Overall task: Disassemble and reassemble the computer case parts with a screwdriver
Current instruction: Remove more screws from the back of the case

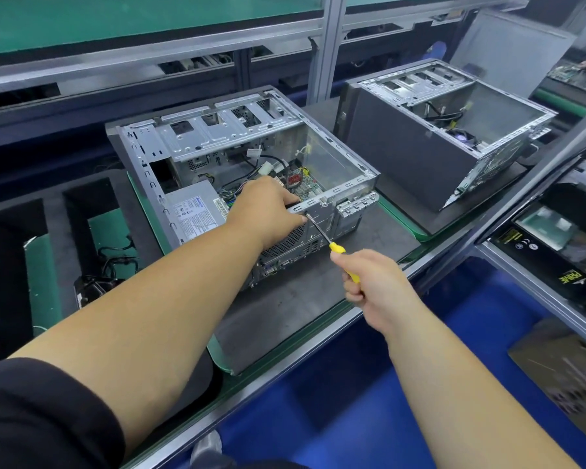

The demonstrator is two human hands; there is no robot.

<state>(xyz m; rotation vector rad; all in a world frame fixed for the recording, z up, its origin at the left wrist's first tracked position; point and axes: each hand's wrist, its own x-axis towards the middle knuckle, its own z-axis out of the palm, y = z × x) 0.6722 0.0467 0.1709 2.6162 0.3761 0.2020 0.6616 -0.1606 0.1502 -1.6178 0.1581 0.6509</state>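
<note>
- Two computer cases lie on the workbench [318,299], both with the side panel off. The near computer case [217,154] sits at centre frame; the second case [430,154] sits at upper right, well apart from it.
- One power supply [193,211] is mounted in the near case's lower-left corner.
- One screwdriver [332,243], yellow handle and metal shaft, points up-left; its tip meets the rear edge of the near case, just beside the left hand.
- Left hand [268,206]: fingers curled over the rear rim of the near case, gripping it.
- Right hand [369,280], lower centre-right: fingers wrapped around the screwdriver handle.
- Two rectangular cut-outs show in the black foam tray [55,211] at left of frame.
- One blue bin [352,384] lies below the bench edge.
</note>
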